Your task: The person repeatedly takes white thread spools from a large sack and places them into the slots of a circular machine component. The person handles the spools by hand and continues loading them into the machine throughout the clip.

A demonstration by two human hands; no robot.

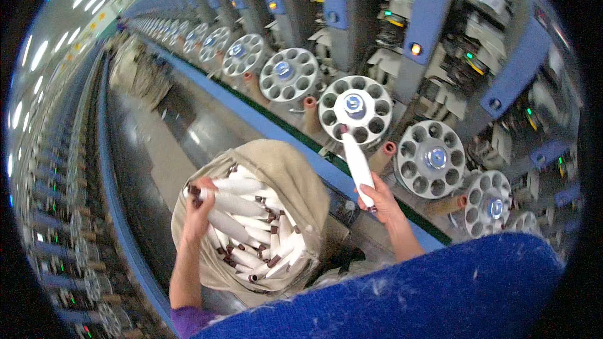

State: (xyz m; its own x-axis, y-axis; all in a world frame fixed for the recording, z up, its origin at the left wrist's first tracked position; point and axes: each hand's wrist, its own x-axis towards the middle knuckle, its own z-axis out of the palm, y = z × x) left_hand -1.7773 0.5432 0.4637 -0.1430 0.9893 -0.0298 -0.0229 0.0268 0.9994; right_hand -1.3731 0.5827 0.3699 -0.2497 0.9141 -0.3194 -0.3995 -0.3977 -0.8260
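My right hand (384, 201) grips the lower end of a white yarn bobbin (357, 166). The bobbin's dark tip points up and away, at the near-left holes of a round grey magazine (366, 86) with a blue hub; whether it has entered a hole I cannot tell. My left hand (199, 204) is closed around the brown ends of more than one yarn bobbin (235, 204), over the left side of an open beige cloth sack (282, 157). Loose white bobbins (286, 257) with brown ends fill the sack.
More round magazines (430, 135) line the winding machine (342, 19) on both sides. Brown tubes (309, 107) stand between them. A blue rail (245, 110) runs along the machine's front. Another pile of cloth sacks (135, 72) lies farther down the aisle; a second machine row (63, 213) stands left.
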